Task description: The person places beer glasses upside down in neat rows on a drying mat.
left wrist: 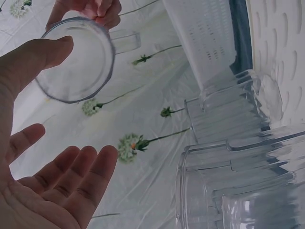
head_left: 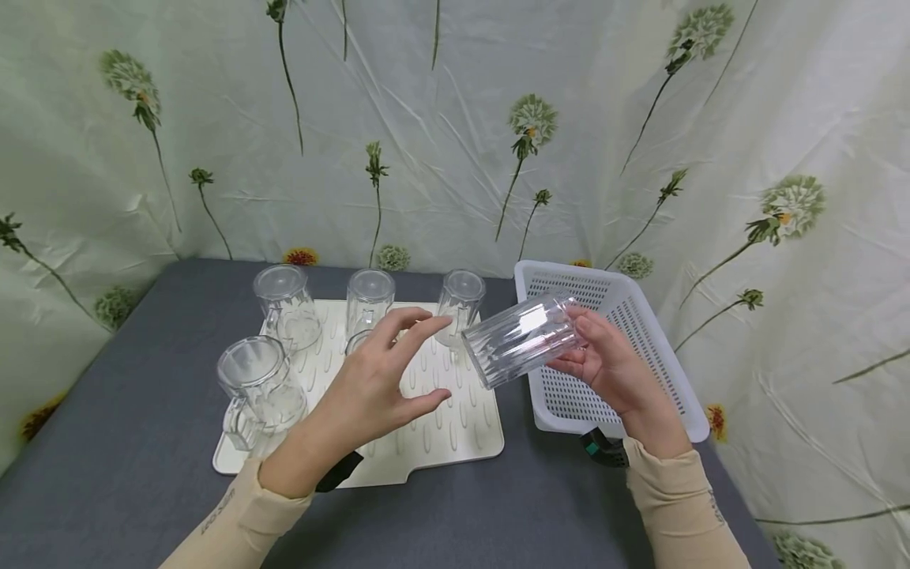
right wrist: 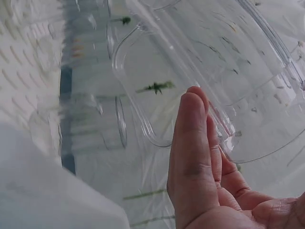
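My right hand [head_left: 614, 371] holds a clear glass mug [head_left: 522, 340] near one end, tilted on its side in the air, partly over the basket. The mug's looped handle [right wrist: 138, 95] shows in the right wrist view, beside the fingers [right wrist: 193, 148]. My left hand [head_left: 377, 383] hovers over the white draining mat [head_left: 455, 438], thumb and fingers spread apart with nothing between them. In the left wrist view the held mug's round end [left wrist: 78, 67] faces that hand, overlapping the thumb. Another mug [head_left: 358, 341] on the mat is mostly hidden behind my left hand.
Along the mat's back stand three mugs, at left [head_left: 287, 312], middle [head_left: 371, 299] and right [head_left: 460, 304]. One more mug [head_left: 259, 387] stands at the front left. A white perforated basket [head_left: 686, 407] sits right of the mat on the dark table [head_left: 114, 442]. Flowered cloth [head_left: 441, 182] hangs behind.
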The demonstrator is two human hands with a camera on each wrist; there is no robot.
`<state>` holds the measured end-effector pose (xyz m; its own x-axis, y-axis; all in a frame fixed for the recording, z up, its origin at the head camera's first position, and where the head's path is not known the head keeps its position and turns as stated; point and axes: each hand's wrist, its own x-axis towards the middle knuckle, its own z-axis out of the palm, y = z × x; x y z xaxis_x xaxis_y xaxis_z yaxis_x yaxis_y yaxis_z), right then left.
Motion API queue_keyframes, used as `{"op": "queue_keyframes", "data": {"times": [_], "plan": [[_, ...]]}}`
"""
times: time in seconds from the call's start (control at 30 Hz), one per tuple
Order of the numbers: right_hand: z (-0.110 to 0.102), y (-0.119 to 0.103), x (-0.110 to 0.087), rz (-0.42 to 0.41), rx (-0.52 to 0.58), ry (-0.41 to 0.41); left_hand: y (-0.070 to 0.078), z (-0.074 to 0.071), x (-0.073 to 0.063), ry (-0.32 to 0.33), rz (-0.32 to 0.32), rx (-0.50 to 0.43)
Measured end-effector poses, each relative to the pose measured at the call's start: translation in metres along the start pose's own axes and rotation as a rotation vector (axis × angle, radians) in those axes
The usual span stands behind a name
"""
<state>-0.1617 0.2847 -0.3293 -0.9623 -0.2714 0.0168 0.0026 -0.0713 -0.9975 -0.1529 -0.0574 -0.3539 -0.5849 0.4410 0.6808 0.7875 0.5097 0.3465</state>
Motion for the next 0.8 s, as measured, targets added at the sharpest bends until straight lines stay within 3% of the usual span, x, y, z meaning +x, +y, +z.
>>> {"op": "queue_keyframes", "data": {"times": [0.4, 0.8], "plan": [[0.015, 0.009, 0.006, -0.015, 0.145, -0.149, 0.000, 0.001, 0.001, 0.025, 0.062, -0.014], [0.025, 0.019, 0.005, 0.038, 0.226, -0.171, -0.003, 0.003, -0.001, 0.052, 0.146, -0.068]]}}
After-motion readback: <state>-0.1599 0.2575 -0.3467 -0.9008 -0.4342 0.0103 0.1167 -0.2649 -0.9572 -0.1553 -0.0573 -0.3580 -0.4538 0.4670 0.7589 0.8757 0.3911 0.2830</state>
